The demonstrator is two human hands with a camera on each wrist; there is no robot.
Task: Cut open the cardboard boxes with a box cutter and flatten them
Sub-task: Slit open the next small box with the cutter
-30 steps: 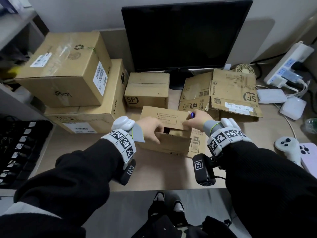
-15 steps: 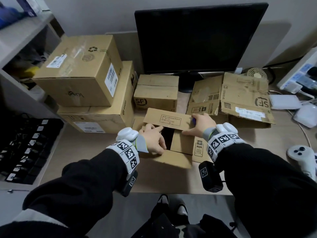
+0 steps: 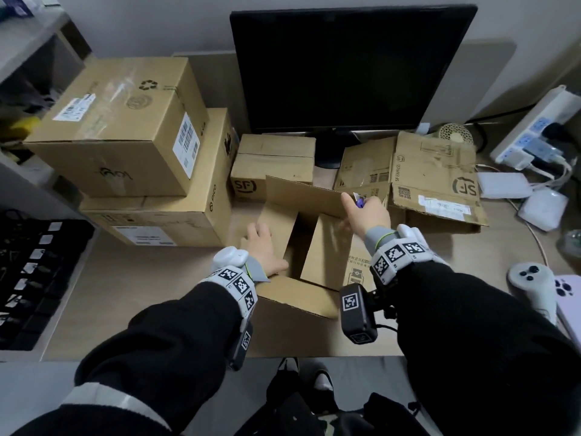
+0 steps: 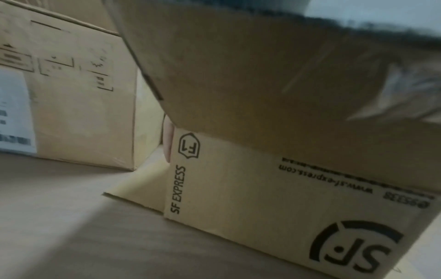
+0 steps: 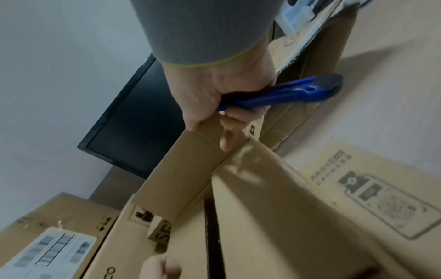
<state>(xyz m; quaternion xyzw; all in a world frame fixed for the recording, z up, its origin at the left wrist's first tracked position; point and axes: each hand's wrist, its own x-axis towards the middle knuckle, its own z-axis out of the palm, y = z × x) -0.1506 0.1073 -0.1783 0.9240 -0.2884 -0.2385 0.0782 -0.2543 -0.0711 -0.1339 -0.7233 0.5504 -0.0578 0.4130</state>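
Gripping a blue plastic box cutter [image 5: 281,92], the right hand [image 5: 214,88] touches the opened brown cardboard box [image 3: 327,247]'s far flap, the handle clear only at the wrist; the left hand [image 3: 262,247] lies flat on its left flap.

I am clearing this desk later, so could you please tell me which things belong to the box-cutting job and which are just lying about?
Job:
open box, both hands on its flaps
blue box cutter in right hand
left hand
sealed SF box
stacked boxes
flattened cardboard

Lying about:
monitor
power strip
white controller
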